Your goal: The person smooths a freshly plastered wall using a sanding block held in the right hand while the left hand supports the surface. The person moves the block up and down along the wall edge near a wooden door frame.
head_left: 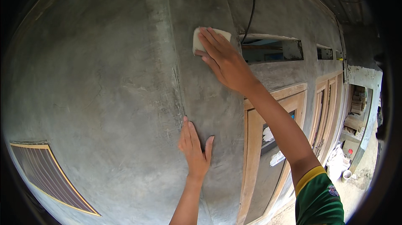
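Observation:
My right hand point(222, 59) presses a pale cream pad, perhaps a sheet of sandpaper or a sponge point(224, 34), flat against the grey plastered wall point(117, 70). Its fingers lie across the pad, whose edges show on both sides of them. Lower down, my left hand point(195, 147) rests on the same wall with its fingers up and its thumb apart, holding nothing. A vertical ridge point(175, 72) in the plaster runs up beside the left fingertips and to the left of the pad.
Right of my hands are a narrow vent opening point(272, 50) and a wooden window frame point(251, 141). A black cable point(253, 11) hangs from above. At the lower left sits a striped panel with a yellow border point(54, 179). A white bucket point(346, 175) stands far right.

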Motion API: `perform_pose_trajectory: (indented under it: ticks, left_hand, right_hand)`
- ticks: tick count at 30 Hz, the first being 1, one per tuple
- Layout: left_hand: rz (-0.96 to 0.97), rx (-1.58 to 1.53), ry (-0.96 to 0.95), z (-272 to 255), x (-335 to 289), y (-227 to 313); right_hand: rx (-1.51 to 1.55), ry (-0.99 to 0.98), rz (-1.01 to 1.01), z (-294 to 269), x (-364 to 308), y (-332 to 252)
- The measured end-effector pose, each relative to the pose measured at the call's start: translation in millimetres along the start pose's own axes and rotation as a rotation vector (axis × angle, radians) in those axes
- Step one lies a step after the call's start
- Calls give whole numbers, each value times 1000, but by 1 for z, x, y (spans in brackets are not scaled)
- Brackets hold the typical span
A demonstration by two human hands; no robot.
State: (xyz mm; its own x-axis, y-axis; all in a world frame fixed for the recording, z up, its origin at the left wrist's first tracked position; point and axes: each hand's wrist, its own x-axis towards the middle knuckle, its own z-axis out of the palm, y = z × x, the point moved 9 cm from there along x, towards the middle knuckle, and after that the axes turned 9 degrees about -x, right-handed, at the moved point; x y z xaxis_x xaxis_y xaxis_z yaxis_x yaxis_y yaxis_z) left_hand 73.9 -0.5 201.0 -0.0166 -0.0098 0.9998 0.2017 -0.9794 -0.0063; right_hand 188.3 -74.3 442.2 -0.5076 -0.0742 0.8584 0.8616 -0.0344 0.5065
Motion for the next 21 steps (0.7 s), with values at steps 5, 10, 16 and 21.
perform_pose_trajectory:
  ticks: [5,10,16,21]
  left_hand:
    - [-18,-15,-14,1,0,-1]
    - [-1,-36,-14,1,-1,-1]
    - [26,-78,15,0,2,0]
    - [14,-81,-1,-1,0,0]
  right_hand:
    - [-16,57,7,2,6,-2]
    - [46,35,21,9,-11,2]
    - [0,49,42,9,5,10]
    - [-24,-78,63,10,2,-3]
